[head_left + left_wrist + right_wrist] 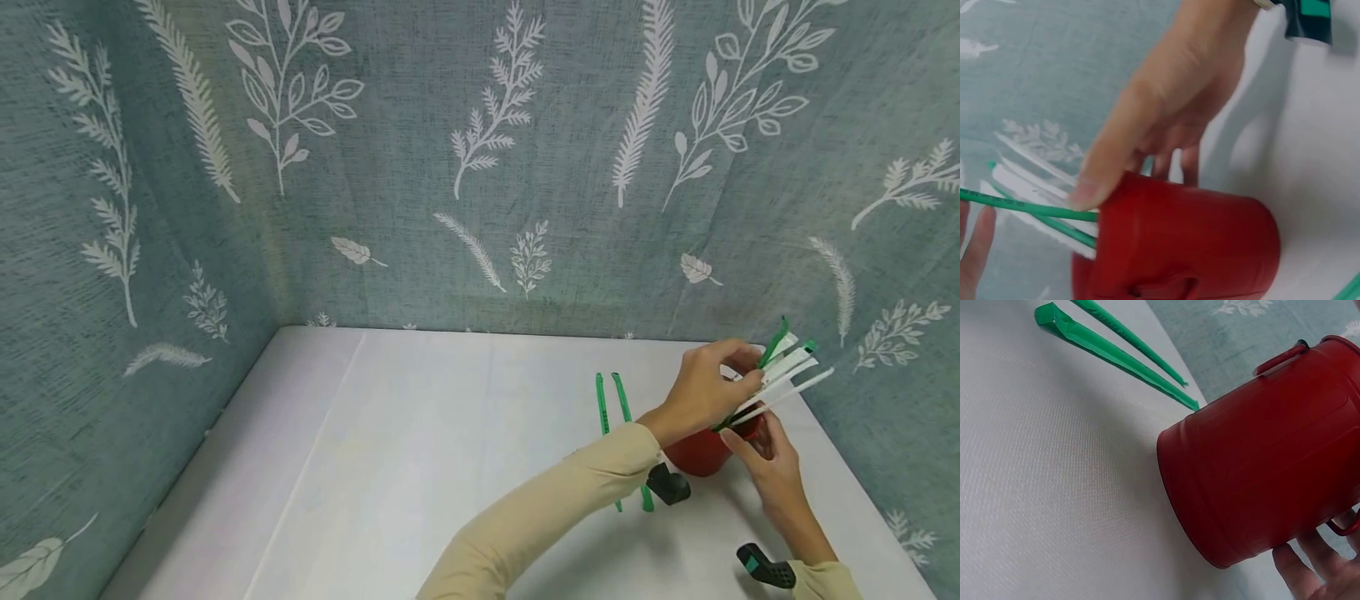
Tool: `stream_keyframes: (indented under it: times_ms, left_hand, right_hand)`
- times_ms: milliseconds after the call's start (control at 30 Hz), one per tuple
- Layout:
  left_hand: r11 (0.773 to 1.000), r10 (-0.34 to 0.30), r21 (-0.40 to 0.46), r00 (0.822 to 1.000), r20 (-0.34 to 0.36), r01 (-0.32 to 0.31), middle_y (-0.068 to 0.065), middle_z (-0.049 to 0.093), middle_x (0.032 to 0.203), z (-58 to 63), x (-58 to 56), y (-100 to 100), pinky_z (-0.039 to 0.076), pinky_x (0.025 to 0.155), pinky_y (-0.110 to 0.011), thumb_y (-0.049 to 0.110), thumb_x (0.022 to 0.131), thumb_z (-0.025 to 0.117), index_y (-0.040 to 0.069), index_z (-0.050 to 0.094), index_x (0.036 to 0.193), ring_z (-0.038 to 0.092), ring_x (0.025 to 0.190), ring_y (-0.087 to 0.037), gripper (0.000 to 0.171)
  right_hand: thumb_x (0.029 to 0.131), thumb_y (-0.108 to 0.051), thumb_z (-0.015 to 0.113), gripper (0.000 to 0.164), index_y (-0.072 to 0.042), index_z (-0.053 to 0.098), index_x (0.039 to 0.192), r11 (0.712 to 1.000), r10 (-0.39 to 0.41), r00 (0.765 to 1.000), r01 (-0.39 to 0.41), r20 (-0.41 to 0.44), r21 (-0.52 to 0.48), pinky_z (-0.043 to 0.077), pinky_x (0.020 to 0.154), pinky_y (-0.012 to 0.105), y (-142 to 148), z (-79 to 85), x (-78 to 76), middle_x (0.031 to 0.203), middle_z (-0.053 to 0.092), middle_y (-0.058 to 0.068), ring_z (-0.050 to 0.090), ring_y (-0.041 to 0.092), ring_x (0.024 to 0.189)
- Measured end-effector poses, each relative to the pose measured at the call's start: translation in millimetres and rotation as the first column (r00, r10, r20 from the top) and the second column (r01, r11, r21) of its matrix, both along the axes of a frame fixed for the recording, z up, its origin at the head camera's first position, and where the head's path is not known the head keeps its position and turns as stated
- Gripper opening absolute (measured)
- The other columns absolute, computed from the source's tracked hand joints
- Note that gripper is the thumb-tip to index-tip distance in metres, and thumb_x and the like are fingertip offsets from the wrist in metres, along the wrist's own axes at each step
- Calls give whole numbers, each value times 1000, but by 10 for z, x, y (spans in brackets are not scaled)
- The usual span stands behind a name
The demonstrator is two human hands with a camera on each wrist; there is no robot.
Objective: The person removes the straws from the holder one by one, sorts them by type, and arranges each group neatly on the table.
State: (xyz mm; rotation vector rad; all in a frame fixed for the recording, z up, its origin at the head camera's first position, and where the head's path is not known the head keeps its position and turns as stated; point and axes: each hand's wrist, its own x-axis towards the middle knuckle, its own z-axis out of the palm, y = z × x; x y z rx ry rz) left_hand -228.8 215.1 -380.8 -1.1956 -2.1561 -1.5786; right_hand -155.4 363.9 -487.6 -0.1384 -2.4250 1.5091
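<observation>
A red bucket with small side handles stands at the right of the table, its mouth filled with several slim white sticks and green wrapped straws. My right hand holds the bucket from its right side, with the thumb at the rim and fingers around the wall. Above the mouth, my left hand pinches a green straw whose lower end is inside the bucket. Only its fingertips show at the edge of the left wrist view. Two more green wrapped straws lie side by side on the table, left of the bucket.
The white table meets a grey-green leaf-patterned cloth at the back and sides. Black devices are strapped at both wrists. My left forearm crosses over part of the loose straws in the head view.
</observation>
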Motion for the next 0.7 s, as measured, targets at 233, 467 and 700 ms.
stream_keyframes:
  times_ms: [233, 467, 700]
  left_hand:
    - [993, 11, 115, 999, 48, -16, -3, 65, 103, 131, 29, -60, 46, 72, -4, 9, 94, 56, 7, 61, 114, 58, 96, 1, 20]
    - [989, 13, 149, 996, 87, -25, -6, 65, 104, 199, 42, -77, 46, 72, -5, 7, 94, 55, 5, 61, 114, 58, 96, -1, 21]
    - [984, 7, 175, 995, 96, -24, -5, 64, 104, 274, 46, -161, 47, 73, -6, 9, 96, 55, 6, 60, 115, 56, 95, 3, 20]
  right_hand:
    - [95, -20, 58, 68, -28, 20, 151, 1000, -3, 1000, 3, -24, 10, 36, 84, 1, 17, -2, -16, 142, 41, -5, 39, -8, 113]
    - [95, -19, 58, 69, -30, 19, 151, 1000, 10, 999, -10, -32, 3, 37, 83, 1, 24, 8, -15, 144, 38, -3, 38, -8, 114]
    - [95, -19, 58, 68, -29, 20, 151, 1000, 12, 999, -11, -41, 9, 37, 84, 1, 5, -5, -10, 143, 40, -5, 38, -7, 115]
